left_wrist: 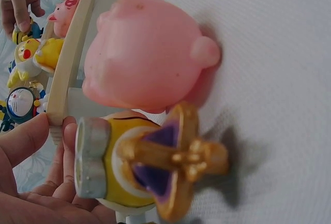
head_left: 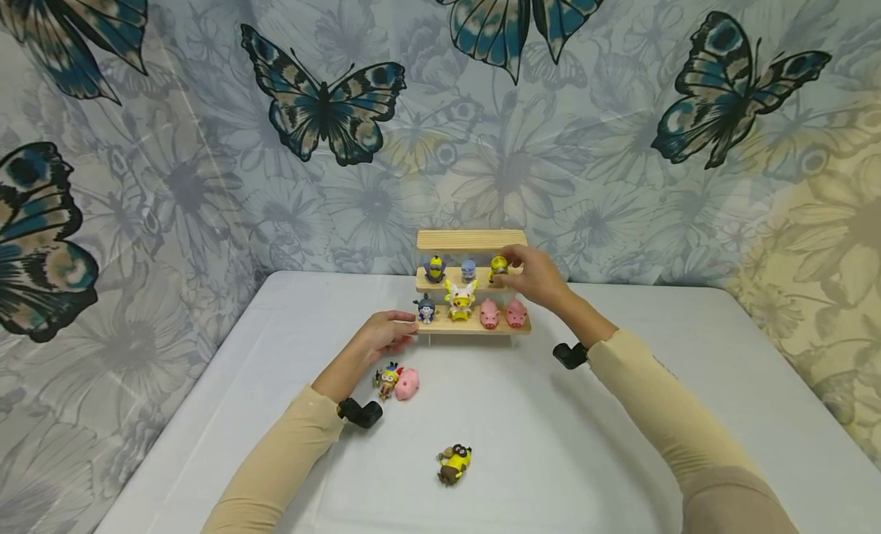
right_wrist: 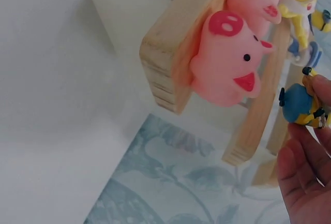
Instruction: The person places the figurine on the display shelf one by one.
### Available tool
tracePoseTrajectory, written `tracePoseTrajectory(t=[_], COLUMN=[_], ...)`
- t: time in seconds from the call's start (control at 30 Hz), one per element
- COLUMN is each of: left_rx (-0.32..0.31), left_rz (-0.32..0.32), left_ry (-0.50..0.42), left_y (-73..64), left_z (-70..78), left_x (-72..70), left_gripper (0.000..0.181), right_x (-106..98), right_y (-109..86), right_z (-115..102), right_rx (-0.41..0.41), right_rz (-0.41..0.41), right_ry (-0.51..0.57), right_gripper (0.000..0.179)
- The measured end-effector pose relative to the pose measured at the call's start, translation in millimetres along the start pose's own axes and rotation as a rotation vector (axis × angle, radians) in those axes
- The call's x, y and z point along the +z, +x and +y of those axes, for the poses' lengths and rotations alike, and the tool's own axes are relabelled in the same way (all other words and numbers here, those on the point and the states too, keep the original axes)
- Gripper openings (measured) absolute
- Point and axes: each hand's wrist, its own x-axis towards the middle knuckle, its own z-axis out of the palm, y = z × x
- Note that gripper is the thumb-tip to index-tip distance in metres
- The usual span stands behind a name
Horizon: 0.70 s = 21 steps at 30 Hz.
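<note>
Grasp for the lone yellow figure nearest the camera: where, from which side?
I'd pinch the yellow figure across its rounded middle, from above. It appears to lie down on the white table, longer than wide, with nothing crowding either flank.

Softly lit in the head view, with faint shadows on the table [head_left: 551, 473] and yellowish right-hand wall cloth [head_left: 819, 220]; dimmer, greyer in both wrist views, slightly blurred at the gold-trimmed toy [left_wrist: 142, 159].

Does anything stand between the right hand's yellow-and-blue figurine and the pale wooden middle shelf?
Nothing visible: the right hand holds the figurine at the right end of the shelf; pink pig figurines sit below.
</note>
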Motion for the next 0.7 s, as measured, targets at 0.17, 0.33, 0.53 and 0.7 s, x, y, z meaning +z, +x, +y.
tracePoseTrajectory(t=[0.17, 0.33, 0.53, 0.7], left_rx=[0.006, 0.031, 0.021, 0.022], left_rz=[0.004, -0.020, -0.009, -0.014], left_ry=[-0.004, -0.005, -0.005, -0.006], left_y=[0.7, -1.2, -0.8, -1.9], left_z=[-0.8, -0.7, 0.3, 0.4], left_x=[-0.4, -1.3, -0.7, -0.4], left_gripper=[0.035, 0.035, 0.038, 0.038], right_x=[1.9, 3.3, 2.9, 3.7], right_y=[1.0, 0.9, 1.0, 0.8], right_z=[3.7, 5.9, 6.5, 9.1], right_rx=[0.036, 0.063, 0.060, 0.060], right_rz=[0.005, 0.007, 0.008, -0.002], right_ry=[0.005, 0.008, 0.018, 0.036], right_gripper=[0.043, 0.044, 0.044, 0.046])
